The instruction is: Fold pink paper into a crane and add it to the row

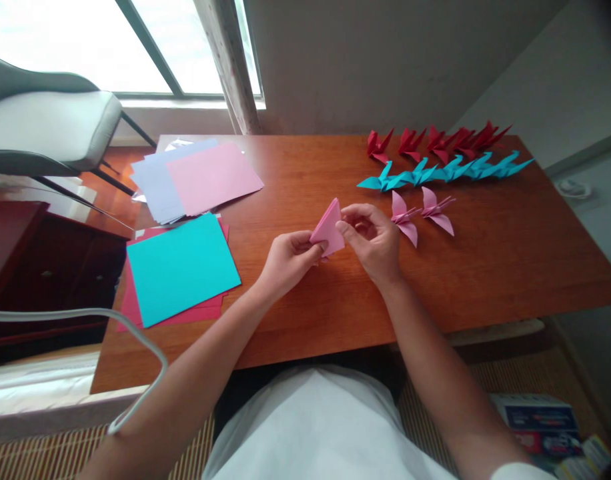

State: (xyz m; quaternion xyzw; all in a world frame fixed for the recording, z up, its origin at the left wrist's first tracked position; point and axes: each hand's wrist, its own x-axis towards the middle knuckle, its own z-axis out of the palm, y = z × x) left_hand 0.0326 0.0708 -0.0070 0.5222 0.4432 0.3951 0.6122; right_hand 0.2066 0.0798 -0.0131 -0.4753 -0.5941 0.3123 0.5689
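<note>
Both my hands hold a partly folded pink paper [328, 229] just above the wooden table [485, 267]. My left hand [288, 259] pinches its lower left edge with closed fingers. My right hand [373, 241] pinches its right side, fingers curled. Just right of my right hand lie two finished pink paper cranes [421, 211]. Behind them runs a row of several teal cranes [445, 171], and behind that a row of several red cranes [438, 141].
A teal sheet [181, 267] lies on red sheets [130, 303] at the table's left. Pink and lavender sheets [195, 179] are stacked behind it. A grey chair [45, 123] stands by the window. A white cable [135, 347] crosses the lower left. Boxes [545, 427] sit on the floor at right.
</note>
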